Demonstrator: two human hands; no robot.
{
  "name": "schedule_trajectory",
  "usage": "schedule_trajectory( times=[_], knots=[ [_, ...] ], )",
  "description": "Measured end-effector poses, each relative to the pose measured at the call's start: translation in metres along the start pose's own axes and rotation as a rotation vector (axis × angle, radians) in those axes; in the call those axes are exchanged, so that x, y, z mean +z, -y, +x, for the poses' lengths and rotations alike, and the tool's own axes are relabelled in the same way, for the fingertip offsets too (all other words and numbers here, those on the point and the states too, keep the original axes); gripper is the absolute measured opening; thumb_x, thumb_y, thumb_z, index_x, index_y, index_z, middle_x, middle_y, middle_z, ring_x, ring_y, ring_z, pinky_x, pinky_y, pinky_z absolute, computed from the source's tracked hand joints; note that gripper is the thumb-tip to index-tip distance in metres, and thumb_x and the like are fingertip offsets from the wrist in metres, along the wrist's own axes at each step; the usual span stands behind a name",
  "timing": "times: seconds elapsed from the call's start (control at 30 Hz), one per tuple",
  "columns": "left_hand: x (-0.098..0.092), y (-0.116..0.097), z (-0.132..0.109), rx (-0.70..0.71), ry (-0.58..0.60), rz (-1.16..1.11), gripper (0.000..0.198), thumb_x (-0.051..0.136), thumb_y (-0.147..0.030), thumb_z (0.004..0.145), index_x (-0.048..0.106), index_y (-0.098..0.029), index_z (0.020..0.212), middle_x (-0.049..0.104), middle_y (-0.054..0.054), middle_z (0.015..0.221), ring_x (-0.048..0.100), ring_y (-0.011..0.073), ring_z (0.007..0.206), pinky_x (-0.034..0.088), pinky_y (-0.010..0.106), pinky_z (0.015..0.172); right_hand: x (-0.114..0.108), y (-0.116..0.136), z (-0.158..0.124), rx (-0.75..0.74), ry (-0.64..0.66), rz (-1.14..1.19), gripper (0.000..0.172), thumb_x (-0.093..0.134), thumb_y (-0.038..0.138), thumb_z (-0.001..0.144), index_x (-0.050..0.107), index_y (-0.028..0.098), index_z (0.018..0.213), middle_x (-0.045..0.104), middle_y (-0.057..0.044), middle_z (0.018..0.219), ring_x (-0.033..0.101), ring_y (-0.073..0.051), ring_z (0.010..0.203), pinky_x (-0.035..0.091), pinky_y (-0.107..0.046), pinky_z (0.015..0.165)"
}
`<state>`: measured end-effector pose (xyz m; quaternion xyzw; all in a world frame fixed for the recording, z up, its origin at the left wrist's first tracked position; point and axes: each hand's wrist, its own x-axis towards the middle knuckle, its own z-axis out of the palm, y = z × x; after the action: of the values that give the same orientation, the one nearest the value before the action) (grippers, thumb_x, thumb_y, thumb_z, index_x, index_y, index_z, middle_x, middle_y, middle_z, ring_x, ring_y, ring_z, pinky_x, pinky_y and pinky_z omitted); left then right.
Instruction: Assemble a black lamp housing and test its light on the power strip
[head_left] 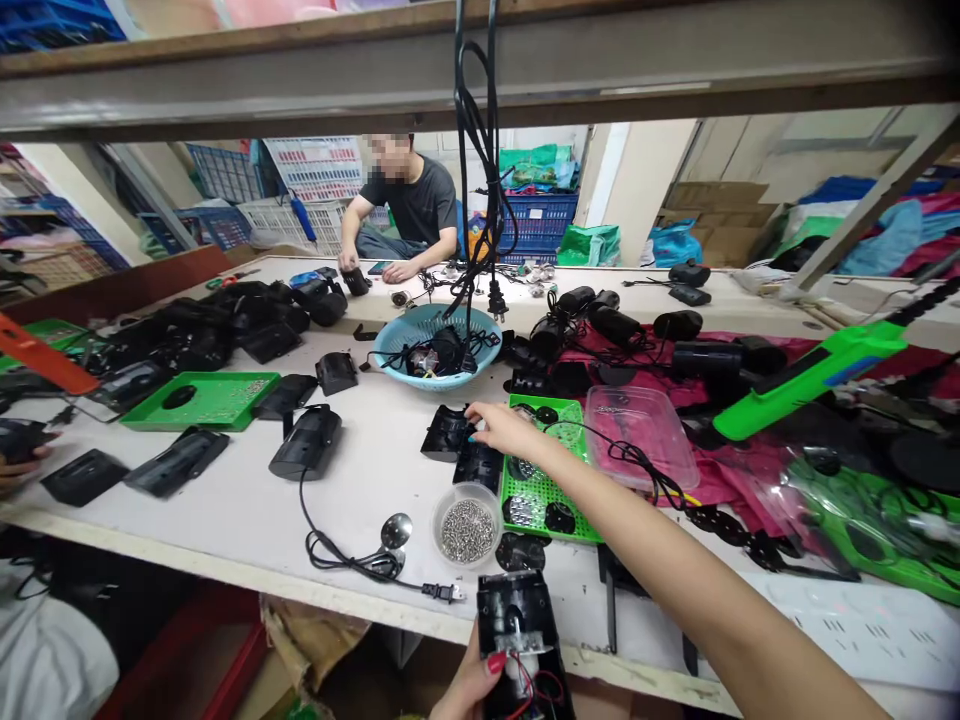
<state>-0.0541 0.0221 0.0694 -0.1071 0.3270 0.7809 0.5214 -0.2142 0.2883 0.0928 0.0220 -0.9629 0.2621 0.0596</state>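
Note:
My left hand [471,678] is wrapped round an open black plastic housing [517,625] at the table's front edge. Thin red wires and a pale part show inside it. Reaching across the table, my right hand [496,426] has its fingers closed at the edge of a black plastic shell [444,434]. A second black shell [478,466] lies just below those fingers. Between my hands stands a clear round tub of small screws [466,530]. Right of the tub is a green tray [551,505] with clear and black discs.
A blue basket [382,372] holds corded parts, with a cable bundle [480,150] hanging above. A corded black housing [307,445] lies left. A green electric screwdriver [814,380] hangs right. A co-worker [416,200] sits opposite; another person's hand [22,460] shows at far left.

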Motion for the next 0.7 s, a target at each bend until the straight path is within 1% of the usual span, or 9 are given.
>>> schedule_trajectory(
  times=[0.1, 0.2, 0.3, 0.4, 0.47, 0.53, 0.6, 0.63, 0.7],
  knots=[
    [0.007, -0.004, 0.000, 0.025, -0.011, 0.034, 0.066, 0.086, -0.029, 0.065, 0.067, -0.019, 0.127, 0.076, 0.010, 0.103, 0.063, 0.0405, 0.115, 0.044, 0.051, 0.105, 0.001, 0.003, -0.009, -0.074, -0.024, -0.023, 0.022, 0.070, 0.015, 0.092, 0.064, 0.015, 0.112, 0.065, -0.006, 0.107, 0.065, -0.022, 0.093, 0.056, -0.041, 0.086],
    [0.010, -0.004, 0.002, 0.048, -0.030, 0.058, 0.065, 0.087, -0.024, 0.062, 0.069, -0.019, 0.123, 0.077, 0.010, 0.100, 0.064, 0.0405, 0.113, 0.046, 0.050, 0.102, -0.003, 0.005, -0.017, -0.150, -0.089, -0.019, 0.022, 0.070, 0.010, 0.087, 0.064, 0.016, 0.108, 0.063, -0.005, 0.104, 0.063, -0.020, 0.086, 0.055, -0.037, 0.082],
    [0.008, 0.001, 0.002, 0.030, -0.030, 0.014, 0.060, 0.086, -0.028, 0.064, 0.070, -0.019, 0.121, 0.076, 0.010, 0.102, 0.065, 0.0401, 0.113, 0.048, 0.050, 0.101, -0.012, 0.009, -0.023, -0.201, -0.219, 0.022, 0.025, 0.067, 0.006, 0.085, 0.063, 0.016, 0.108, 0.059, -0.007, 0.104, 0.061, -0.022, 0.088, 0.054, -0.036, 0.083],
    [0.009, 0.005, -0.005, -0.009, -0.030, -0.042, 0.057, 0.082, -0.029, 0.069, 0.068, -0.020, 0.123, 0.075, 0.011, 0.105, 0.066, 0.0386, 0.111, 0.048, 0.050, 0.100, -0.028, 0.016, -0.041, -0.223, -0.378, 0.086, 0.035, 0.060, 0.007, 0.088, 0.060, 0.018, 0.120, 0.055, -0.008, 0.112, 0.060, -0.023, 0.099, 0.053, -0.037, 0.090],
    [0.013, 0.005, -0.013, -0.030, -0.042, -0.047, 0.049, 0.078, -0.027, 0.074, 0.069, -0.021, 0.121, 0.076, 0.011, 0.106, 0.067, 0.0365, 0.109, 0.049, 0.049, 0.100, -0.041, 0.021, -0.066, -0.206, -0.473, 0.121, 0.035, 0.057, 0.010, 0.090, 0.061, 0.020, 0.123, 0.052, -0.009, 0.115, 0.059, -0.022, 0.103, 0.053, -0.038, 0.094],
    [0.017, 0.002, -0.021, -0.043, -0.067, -0.017, 0.031, 0.075, -0.027, 0.078, 0.075, -0.019, 0.108, 0.077, 0.010, 0.102, 0.069, 0.0337, 0.105, 0.050, 0.046, 0.098, -0.054, 0.025, -0.102, -0.165, -0.554, 0.179, 0.029, 0.057, 0.014, 0.092, 0.066, 0.022, 0.118, 0.051, -0.008, 0.117, 0.059, -0.021, 0.105, 0.054, -0.039, 0.095],
    [0.019, -0.002, -0.025, -0.053, -0.107, 0.008, 0.013, 0.074, -0.026, 0.081, 0.077, -0.017, 0.090, 0.078, 0.009, 0.095, 0.071, 0.0299, 0.097, 0.052, 0.041, 0.095, -0.062, 0.027, -0.146, -0.109, -0.603, 0.287, 0.025, 0.059, 0.017, 0.093, 0.070, 0.026, 0.113, 0.052, -0.007, 0.118, 0.059, -0.021, 0.108, 0.057, -0.036, 0.091],
    [0.020, -0.004, -0.025, -0.059, -0.133, 0.011, 0.008, 0.073, -0.025, 0.081, 0.077, -0.017, 0.083, 0.078, 0.008, 0.092, 0.072, 0.0281, 0.093, 0.053, 0.039, 0.092, -0.064, 0.027, -0.170, -0.075, -0.611, 0.344, 0.025, 0.061, 0.017, 0.092, 0.071, 0.028, 0.112, 0.053, -0.007, 0.118, 0.059, -0.021, 0.109, 0.058, -0.034, 0.088],
    [0.020, -0.005, -0.024, -0.070, -0.181, 0.004, 0.008, 0.072, -0.022, 0.082, 0.077, -0.017, 0.079, 0.079, 0.007, 0.093, 0.072, 0.0264, 0.091, 0.055, 0.036, 0.088, -0.064, 0.024, -0.218, 0.024, -0.607, 0.433, 0.025, 0.064, 0.018, 0.091, 0.074, 0.031, 0.110, 0.055, -0.006, 0.117, 0.059, -0.020, 0.110, 0.059, -0.031, 0.085]
  ],
)
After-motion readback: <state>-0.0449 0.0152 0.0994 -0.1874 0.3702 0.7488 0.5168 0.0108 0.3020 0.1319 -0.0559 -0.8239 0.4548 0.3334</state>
